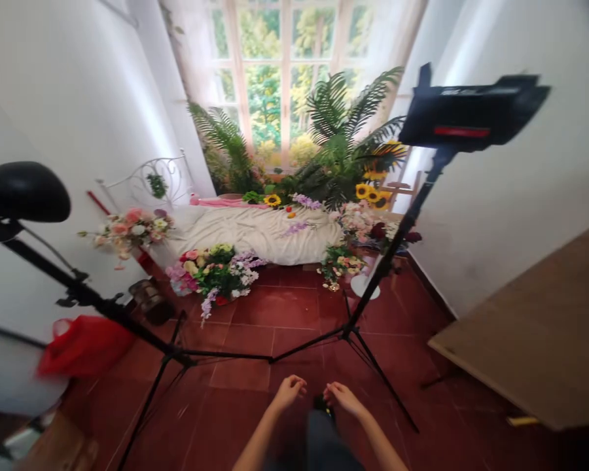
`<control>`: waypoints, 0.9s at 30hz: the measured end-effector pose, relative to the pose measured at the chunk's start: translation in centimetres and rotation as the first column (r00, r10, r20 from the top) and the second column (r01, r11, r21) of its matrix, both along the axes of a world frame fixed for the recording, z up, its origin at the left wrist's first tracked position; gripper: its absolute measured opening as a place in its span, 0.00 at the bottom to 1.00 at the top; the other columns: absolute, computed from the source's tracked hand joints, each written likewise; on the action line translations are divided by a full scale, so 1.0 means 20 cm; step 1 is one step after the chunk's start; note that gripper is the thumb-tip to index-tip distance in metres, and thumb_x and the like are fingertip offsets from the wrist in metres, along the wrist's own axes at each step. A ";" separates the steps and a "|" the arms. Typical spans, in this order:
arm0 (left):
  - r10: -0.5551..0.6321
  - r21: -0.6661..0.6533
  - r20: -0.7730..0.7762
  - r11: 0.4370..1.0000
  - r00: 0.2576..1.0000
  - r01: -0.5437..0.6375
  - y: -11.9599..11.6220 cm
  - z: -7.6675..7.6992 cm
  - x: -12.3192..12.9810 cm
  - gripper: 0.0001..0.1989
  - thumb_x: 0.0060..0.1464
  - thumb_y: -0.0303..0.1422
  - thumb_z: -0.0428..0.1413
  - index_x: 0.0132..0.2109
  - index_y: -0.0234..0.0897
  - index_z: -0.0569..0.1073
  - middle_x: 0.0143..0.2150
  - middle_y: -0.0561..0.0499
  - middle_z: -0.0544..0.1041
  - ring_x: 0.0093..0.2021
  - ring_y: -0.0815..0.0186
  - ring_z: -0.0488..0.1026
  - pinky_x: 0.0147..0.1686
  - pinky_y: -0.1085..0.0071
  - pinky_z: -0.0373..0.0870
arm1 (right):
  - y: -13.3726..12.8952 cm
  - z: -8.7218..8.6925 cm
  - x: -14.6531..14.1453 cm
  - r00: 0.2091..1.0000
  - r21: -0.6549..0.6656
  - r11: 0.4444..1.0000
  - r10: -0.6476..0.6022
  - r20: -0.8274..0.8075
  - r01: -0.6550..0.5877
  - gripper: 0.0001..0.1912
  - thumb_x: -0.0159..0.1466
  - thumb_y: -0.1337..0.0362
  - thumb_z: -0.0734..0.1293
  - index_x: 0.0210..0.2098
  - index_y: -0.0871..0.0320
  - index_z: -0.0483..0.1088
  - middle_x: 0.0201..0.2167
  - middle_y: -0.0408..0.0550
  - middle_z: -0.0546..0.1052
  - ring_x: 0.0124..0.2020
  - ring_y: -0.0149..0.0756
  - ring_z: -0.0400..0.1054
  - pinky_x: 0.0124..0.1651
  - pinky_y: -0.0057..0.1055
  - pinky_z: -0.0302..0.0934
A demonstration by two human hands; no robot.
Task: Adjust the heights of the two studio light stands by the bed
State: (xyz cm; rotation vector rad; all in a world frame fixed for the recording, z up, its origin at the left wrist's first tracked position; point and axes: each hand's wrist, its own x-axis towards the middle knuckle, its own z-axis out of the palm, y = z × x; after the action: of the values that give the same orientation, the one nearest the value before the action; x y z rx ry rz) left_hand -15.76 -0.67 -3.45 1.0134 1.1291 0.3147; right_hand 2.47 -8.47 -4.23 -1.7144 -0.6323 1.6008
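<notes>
Low in the view, my left hand [289, 392] hovers above the red tiled floor [240, 366], its fingers loosely curled and slightly apart. No object shows in it. Just to its right, my right hand [344, 397] is held the same way, also with nothing visible between the fingers. The two hands face each other and do not touch. Between them my trouser leg [328, 438] and a dark shoe [320, 402] show below. Closest to both hands are the black legs of two light stands, a left stand [122, 327] and a right stand [385, 255].
Beyond the stands, a low bed with a cream cloth [255, 229] is edged by flower bunches [220, 271] and palm leaves [346, 124] before a window backdrop [260, 85]. A red bag [86, 347] lies left. At right juts a brown board [535, 333].
</notes>
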 end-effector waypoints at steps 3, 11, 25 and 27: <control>-0.084 0.108 0.014 0.991 0.996 0.082 0.05 0.02 0.16 0.16 0.39 0.42 0.57 0.29 0.33 0.70 0.25 0.52 0.71 0.29 0.67 0.70 0.30 0.70 0.65 | -0.05 -0.01 0.12 0.999 -0.068 0.998 -0.015 -0.033 0.012 0.16 0.53 0.52 0.63 0.24 0.59 0.64 0.21 0.43 0.71 0.16 0.25 0.61 0.22 0.23 0.49; -0.299 0.369 -0.020 0.885 0.954 0.285 0.37 0.36 0.85 0.15 0.45 0.42 0.53 0.32 0.32 0.70 0.26 0.52 0.73 0.29 0.67 0.70 0.33 0.68 0.67 | -0.07 0.09 0.58 0.984 0.022 0.987 -0.159 -0.085 0.161 0.20 0.53 0.48 0.65 0.29 0.60 0.66 0.28 0.46 0.74 0.21 0.26 0.66 0.26 0.23 0.53; -0.204 0.854 0.281 0.498 0.938 -0.148 0.90 1.42 2.39 0.24 0.49 0.38 0.55 0.53 0.36 0.62 0.54 0.42 0.67 0.53 0.63 0.65 0.53 0.64 0.60 | 0.61 0.89 1.75 0.627 0.206 0.803 -0.247 -0.739 0.559 0.17 0.65 0.52 0.55 0.39 0.59 0.66 0.39 0.51 0.75 0.33 0.29 0.71 0.31 0.25 0.64; -0.183 0.857 0.266 0.494 0.946 -0.145 0.94 1.47 2.50 0.20 0.50 0.40 0.54 0.49 0.35 0.65 0.47 0.43 0.72 0.48 0.62 0.69 0.50 0.63 0.63 | 0.71 0.92 1.85 0.589 0.170 0.793 -0.270 -0.762 0.584 0.19 0.64 0.50 0.55 0.36 0.60 0.65 0.36 0.51 0.76 0.30 0.30 0.71 0.27 0.25 0.63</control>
State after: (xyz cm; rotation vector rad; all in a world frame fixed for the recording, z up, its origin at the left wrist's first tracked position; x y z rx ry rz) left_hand 34.28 18.22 25.90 1.7962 0.5892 1.0911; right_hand 39.50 5.80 14.24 -0.7322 -0.0972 1.4593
